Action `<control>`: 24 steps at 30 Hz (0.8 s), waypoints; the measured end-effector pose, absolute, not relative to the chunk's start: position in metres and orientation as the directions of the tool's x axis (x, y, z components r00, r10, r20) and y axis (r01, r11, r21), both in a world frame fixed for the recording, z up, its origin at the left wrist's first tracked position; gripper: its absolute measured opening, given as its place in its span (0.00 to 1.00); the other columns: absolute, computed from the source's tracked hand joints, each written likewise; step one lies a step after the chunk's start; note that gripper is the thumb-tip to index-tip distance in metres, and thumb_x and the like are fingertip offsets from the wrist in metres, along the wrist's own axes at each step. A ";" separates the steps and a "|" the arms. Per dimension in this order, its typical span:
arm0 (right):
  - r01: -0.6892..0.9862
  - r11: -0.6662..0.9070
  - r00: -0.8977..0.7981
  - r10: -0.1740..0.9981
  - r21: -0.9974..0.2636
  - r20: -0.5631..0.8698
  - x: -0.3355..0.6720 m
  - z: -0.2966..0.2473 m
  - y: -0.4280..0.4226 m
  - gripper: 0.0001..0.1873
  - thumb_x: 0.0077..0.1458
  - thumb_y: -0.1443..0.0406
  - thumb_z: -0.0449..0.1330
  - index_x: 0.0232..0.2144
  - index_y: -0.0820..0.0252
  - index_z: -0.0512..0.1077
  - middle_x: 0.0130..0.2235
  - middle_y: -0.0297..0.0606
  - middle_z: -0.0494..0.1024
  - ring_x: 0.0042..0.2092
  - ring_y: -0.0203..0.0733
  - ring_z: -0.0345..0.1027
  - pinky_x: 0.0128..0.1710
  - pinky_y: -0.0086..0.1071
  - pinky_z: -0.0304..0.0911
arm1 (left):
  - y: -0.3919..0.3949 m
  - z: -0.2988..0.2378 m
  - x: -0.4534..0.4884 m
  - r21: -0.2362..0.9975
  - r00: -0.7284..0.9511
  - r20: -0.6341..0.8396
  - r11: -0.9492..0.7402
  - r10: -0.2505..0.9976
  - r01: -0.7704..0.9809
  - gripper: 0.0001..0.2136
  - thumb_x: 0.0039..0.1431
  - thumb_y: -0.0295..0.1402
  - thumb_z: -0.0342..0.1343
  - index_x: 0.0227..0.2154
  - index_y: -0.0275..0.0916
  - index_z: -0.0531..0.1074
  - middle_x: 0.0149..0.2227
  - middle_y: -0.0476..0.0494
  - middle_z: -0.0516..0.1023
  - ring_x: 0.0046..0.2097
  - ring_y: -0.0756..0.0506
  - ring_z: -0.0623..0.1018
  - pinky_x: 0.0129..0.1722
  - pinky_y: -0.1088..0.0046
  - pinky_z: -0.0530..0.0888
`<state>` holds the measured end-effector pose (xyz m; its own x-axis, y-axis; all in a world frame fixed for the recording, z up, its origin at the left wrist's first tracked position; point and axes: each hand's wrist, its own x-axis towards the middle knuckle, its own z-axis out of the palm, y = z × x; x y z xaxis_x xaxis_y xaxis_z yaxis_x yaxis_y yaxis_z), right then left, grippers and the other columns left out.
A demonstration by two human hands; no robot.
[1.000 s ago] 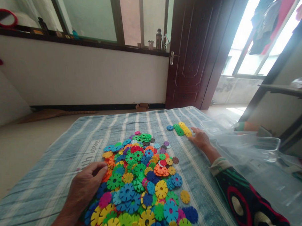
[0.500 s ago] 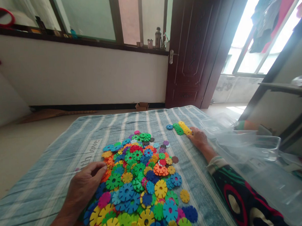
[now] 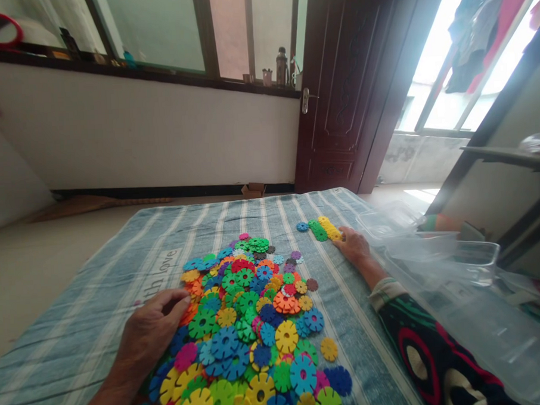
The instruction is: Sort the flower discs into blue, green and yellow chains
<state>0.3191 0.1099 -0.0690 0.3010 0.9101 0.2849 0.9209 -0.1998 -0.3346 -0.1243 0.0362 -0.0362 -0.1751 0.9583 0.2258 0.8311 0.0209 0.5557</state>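
Note:
A large heap of notched plastic snowflake discs (image 3: 225,342), in many colours, covers the middle and front of the cloth. At the heap's left edge rests my left hand (image 3: 152,321), its fingers curled and thumb against them beside some orange discs (image 3: 188,313); whatever is in the fingers is hidden. Farther back on the right, overlapping yellow snowflake discs (image 3: 328,227) form a row next to a green row (image 3: 317,229) and one blue disc (image 3: 302,227). My right hand (image 3: 355,248) has its fingertips closed on the yellow disc at the near end.
A blue-and-white striped cloth (image 3: 108,287) lies under the discs. Clear plastic boxes (image 3: 467,262) and lids stand along its right side. Beyond are a dark red door (image 3: 337,104), a wall with a window ledge, and a shelf (image 3: 510,159) at right.
The view has shifted very slightly. Both hands and the discs otherwise stay where they were.

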 end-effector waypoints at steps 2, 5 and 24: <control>0.918 -0.199 0.302 0.911 -0.344 0.280 0.319 -0.069 0.109 0.22 0.51 0.60 0.60 0.50 0.58 0.69 0.45 0.41 0.77 0.47 0.45 0.69 0.43 0.33 0.60 | 0.037 -0.036 -0.124 0.559 -0.177 0.222 0.024 0.959 0.829 0.18 0.43 0.48 0.48 0.29 0.43 0.76 0.34 0.48 0.80 0.36 0.43 0.78 0.40 0.71 0.72; 0.916 -0.189 0.297 0.913 -0.354 0.279 0.320 -0.069 0.107 0.23 0.50 0.61 0.60 0.49 0.59 0.69 0.45 0.42 0.76 0.47 0.46 0.69 0.43 0.33 0.60 | 0.037 -0.035 -0.123 0.569 -0.184 0.214 0.031 0.959 0.822 0.18 0.43 0.48 0.48 0.29 0.42 0.76 0.34 0.47 0.80 0.37 0.43 0.78 0.40 0.71 0.72; 0.669 0.599 -0.502 0.801 -0.440 0.327 0.237 -0.023 0.039 0.06 0.50 0.68 0.63 0.33 0.58 0.76 0.41 0.39 0.75 0.42 0.40 0.70 0.44 0.34 0.63 | 0.037 -0.049 -0.125 0.601 -0.154 0.294 -0.058 0.943 0.797 0.14 0.46 0.44 0.50 0.28 0.43 0.75 0.34 0.48 0.81 0.37 0.42 0.78 0.40 0.70 0.73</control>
<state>0.2367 0.0393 -0.0227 -0.5016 0.8009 0.3271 0.6689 0.5988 -0.4404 -0.1253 0.0373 -0.0488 -0.1538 0.9433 0.2943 0.7972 -0.0575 0.6010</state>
